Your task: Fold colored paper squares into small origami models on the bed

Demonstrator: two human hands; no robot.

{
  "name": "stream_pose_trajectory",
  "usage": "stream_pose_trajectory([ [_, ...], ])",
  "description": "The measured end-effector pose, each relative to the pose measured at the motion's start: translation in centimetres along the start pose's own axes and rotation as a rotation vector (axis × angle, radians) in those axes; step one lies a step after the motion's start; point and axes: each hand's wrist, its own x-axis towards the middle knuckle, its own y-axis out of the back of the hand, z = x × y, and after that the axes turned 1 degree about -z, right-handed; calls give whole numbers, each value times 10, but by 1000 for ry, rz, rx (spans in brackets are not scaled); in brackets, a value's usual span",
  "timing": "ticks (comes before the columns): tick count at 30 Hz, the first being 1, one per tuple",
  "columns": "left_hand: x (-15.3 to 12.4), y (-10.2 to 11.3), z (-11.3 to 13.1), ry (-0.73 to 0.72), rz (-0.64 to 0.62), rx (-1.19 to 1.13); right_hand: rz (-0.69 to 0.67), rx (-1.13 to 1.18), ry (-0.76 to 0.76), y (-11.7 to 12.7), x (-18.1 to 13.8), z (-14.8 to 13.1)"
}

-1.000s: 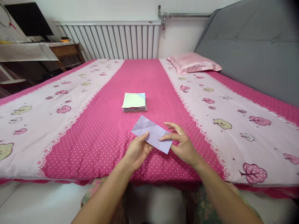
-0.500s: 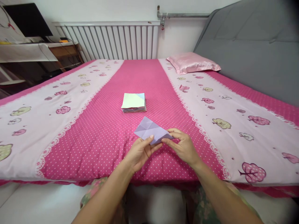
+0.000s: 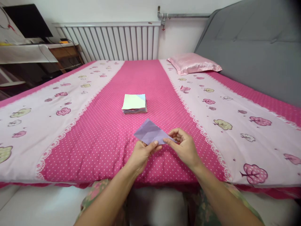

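Observation:
A purple sheet of origami paper [image 3: 150, 131], creased and folded to a kite-like shape, is held just above the bed's near part. My left hand [image 3: 143, 153] pinches its lower edge, thumb on top and fingers beneath. At the paper's right-hand point, my right hand [image 3: 184, 146] grips it between thumb and fingers; part of the fingertips is hidden. Beyond the paper, a stack of square coloured paper [image 3: 134, 103] lies on the bed, a pale green and light blue sheet on top.
The bed [image 3: 141, 78] has a pink dotted cover with white printed bands. A pink pillow [image 3: 194, 63] lies at the back right by a grey headboard [image 3: 254, 44]. Behind stands a white radiator [image 3: 113, 40]; at the left, a desk [image 3: 62, 51] carries a black monitor [image 3: 27, 22].
The purple paper has tilted slightly, and its left corner has shifted a little left. My right thumb has slid along the lower edge; the left hand's fingers have moved further under the paper.

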Motion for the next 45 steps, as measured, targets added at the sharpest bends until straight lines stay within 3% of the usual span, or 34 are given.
stream_pose_trajectory([
  [14,4,2,4,28,46,-3,-84,307,-249,1,2,-3],
  [30,6,1,6,-58,52,9,-160,340,-357,1,2,-4],
  [35,6,-1,5,-89,63,-56,-216,294,-324,-3,1,2],
  [38,7,0,4,-137,108,-26,-175,137,-211,-3,2,7],
  [41,7,2,4,-225,145,173,-78,-58,-39,-2,1,5],
  [45,2,5,5,-390,241,485,-131,-38,9,-2,-4,-5],
])
